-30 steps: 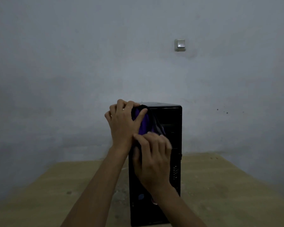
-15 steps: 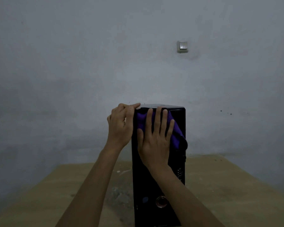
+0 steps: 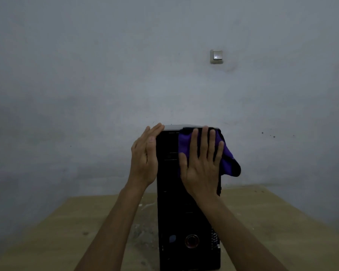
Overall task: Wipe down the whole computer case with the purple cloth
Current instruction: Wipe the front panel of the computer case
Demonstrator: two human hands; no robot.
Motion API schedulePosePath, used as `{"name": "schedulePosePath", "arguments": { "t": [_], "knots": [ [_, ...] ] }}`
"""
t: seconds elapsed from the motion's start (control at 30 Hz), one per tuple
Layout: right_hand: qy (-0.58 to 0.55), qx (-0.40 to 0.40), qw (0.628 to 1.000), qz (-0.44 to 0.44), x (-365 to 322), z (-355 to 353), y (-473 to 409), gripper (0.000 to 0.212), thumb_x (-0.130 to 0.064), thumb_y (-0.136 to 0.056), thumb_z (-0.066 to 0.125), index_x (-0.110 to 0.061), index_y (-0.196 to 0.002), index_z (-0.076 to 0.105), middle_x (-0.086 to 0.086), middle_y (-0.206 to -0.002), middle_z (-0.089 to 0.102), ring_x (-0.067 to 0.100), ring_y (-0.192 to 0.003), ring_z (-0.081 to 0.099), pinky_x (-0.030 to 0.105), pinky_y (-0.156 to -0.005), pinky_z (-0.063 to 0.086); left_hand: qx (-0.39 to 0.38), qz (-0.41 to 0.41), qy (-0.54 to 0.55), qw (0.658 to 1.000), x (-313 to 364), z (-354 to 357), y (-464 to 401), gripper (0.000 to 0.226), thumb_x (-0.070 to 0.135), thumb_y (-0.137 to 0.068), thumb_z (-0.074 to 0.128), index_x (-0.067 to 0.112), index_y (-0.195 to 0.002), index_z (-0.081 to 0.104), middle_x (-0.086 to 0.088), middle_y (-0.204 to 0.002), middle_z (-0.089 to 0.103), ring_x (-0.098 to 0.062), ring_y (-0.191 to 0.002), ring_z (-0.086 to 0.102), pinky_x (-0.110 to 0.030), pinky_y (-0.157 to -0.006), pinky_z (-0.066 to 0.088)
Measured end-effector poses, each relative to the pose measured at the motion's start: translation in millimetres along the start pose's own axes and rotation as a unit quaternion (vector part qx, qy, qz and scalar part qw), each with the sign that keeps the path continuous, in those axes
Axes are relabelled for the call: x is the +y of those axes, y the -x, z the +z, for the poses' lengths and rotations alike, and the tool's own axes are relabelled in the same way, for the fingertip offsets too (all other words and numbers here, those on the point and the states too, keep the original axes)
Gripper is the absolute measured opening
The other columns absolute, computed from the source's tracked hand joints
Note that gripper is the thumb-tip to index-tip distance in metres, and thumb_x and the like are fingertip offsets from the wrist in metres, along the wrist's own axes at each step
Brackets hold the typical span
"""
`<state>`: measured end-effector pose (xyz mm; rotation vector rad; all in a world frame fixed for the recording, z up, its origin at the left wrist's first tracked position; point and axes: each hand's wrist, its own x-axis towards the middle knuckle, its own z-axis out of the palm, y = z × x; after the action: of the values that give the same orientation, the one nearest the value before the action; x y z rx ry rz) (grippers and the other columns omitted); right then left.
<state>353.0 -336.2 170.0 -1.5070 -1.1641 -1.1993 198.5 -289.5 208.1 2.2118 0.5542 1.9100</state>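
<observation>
A black computer case (image 3: 176, 212) stands upright on the wooden table, its front panel facing me. My right hand (image 3: 202, 165) lies flat with straight, spread fingers on the purple cloth (image 3: 226, 159), pressing it against the upper front of the case. One end of the cloth hangs off the case's right edge. My left hand (image 3: 145, 159) rests flat with straight fingers against the case's upper left side, fingertips at the top corner.
The wooden table (image 3: 57, 231) stretches left and right of the case and has a scuffed patch beside the case's base. A grey wall stands close behind, with a light switch (image 3: 216, 56) high on it.
My right hand has slid the cloth rightward across the upper front panel. My left hand has straightened from curled at the top corner to flat against the left side.
</observation>
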Motion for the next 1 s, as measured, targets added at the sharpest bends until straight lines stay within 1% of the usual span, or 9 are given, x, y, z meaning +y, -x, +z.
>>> {"name": "schedulePosePath", "arguments": {
  "t": [0.1, 0.3, 0.37, 0.43, 0.5, 0.6, 0.7, 0.83, 1.0],
  "knots": [
    [-0.008, -0.004, 1.000, -0.003, -23, 0, -14, 0.068, -0.047, -0.107, 0.027, -0.006, -0.160, 0.017, 0.023, -0.166, 0.010, 0.039, -0.155, 0.006, 0.060, -0.124, 0.007, 0.007, 0.001, 0.028, 1.000, -2, 1, 1, 0.060, 0.042, -0.104, 0.013, 0.021, -0.143, 0.054, 0.009, -0.151, 0.049, -0.007, -0.149, 0.028, -0.046, -0.121, 0.026],
    [0.005, -0.029, 0.985, -0.170, 4, 1, 11, 0.069, -0.054, -0.104, 0.033, -0.019, -0.161, 0.018, 0.021, -0.167, 0.010, 0.037, -0.155, 0.008, 0.057, -0.124, 0.009, 0.010, 0.034, 0.000, 0.999, -8, 5, 4, 0.055, 0.038, -0.107, 0.018, 0.018, -0.147, 0.049, 0.004, -0.154, 0.046, -0.017, -0.149, 0.032, -0.055, -0.118, 0.029],
    [0.018, -0.028, 0.980, -0.198, 26, 1, 25, 0.069, -0.054, -0.102, 0.039, -0.021, -0.160, 0.022, 0.019, -0.167, 0.012, 0.036, -0.155, 0.011, 0.056, -0.124, 0.010, 0.009, 0.044, 0.000, 0.999, -7, 5, 4, 0.052, 0.038, -0.107, 0.022, 0.018, -0.147, 0.048, 0.004, -0.154, 0.046, -0.019, -0.148, 0.034, -0.057, -0.116, 0.031],
    [0.022, -0.022, 0.985, -0.173, 45, 0, 31, 0.069, -0.053, -0.101, 0.042, -0.022, -0.160, 0.024, 0.017, -0.167, 0.013, 0.035, -0.155, 0.012, 0.057, -0.124, 0.010, 0.008, 0.045, -0.002, 0.999, -6, 5, 3, 0.052, 0.040, -0.107, 0.022, 0.019, -0.147, 0.049, 0.004, -0.153, 0.047, -0.018, -0.147, 0.036, -0.057, -0.115, 0.032],
    [0.021, -0.015, 0.993, -0.114, 52, -1, 28, 0.069, -0.054, -0.101, 0.039, -0.021, -0.160, 0.023, 0.017, -0.168, 0.013, 0.036, -0.155, 0.011, 0.060, -0.123, 0.011, 0.007, 0.043, -0.002, 0.999, -4, 4, 3, 0.053, 0.042, -0.107, 0.022, 0.020, -0.146, 0.050, 0.005, -0.153, 0.048, -0.017, -0.146, 0.037, -0.057, -0.115, 0.032],
    [0.011, -0.002, 0.999, -0.053, 36, -2, 12, 0.066, -0.052, -0.104, 0.036, -0.019, -0.160, 0.024, 0.018, -0.167, 0.015, 0.038, -0.155, 0.011, 0.064, -0.121, 0.013, 0.007, 0.046, -0.018, 0.999, 1, 4, 2, 0.054, 0.041, -0.105, 0.022, 0.018, -0.144, 0.052, 0.004, -0.152, 0.049, -0.017, -0.145, 0.038, -0.057, -0.114, 0.032],
    [0.004, 0.002, 0.999, -0.035, 7, -1, -5, 0.066, -0.050, -0.105, 0.035, -0.016, -0.160, 0.023, 0.019, -0.167, 0.014, 0.040, -0.154, 0.010, 0.063, -0.122, 0.010, 0.013, 0.042, -0.014, 0.999, 2, 7, 3, 0.054, 0.039, -0.105, 0.020, 0.017, -0.142, 0.053, 0.002, -0.150, 0.050, -0.020, -0.145, 0.039, -0.058, -0.113, 0.032],
    [-0.011, -0.023, 0.996, -0.090, -16, 0, 6, 0.066, -0.049, -0.105, 0.034, -0.015, -0.161, 0.020, 0.021, -0.167, 0.011, 0.038, -0.155, 0.007, 0.060, -0.124, 0.006, 0.026, 0.031, 0.011, 0.999, -3, 8, 5, 0.057, 0.041, -0.106, 0.016, 0.017, -0.144, 0.050, 0.001, -0.152, 0.049, -0.019, -0.146, 0.036, -0.056, -0.116, 0.031],
    [0.014, -0.059, 0.975, -0.213, 21, 0, 58, 0.067, -0.039, -0.101, 0.041, -0.016, -0.161, 0.021, 0.015, -0.168, 0.011, 0.032, -0.155, 0.013, 0.054, -0.124, 0.016, 0.020, 0.024, 0.011, 0.999, -3, 6, 6, 0.060, 0.044, -0.106, 0.013, 0.019, -0.147, 0.049, 0.005, -0.154, 0.046, -0.016, -0.149, 0.030, -0.054, -0.119, 0.026]
  ]
}}
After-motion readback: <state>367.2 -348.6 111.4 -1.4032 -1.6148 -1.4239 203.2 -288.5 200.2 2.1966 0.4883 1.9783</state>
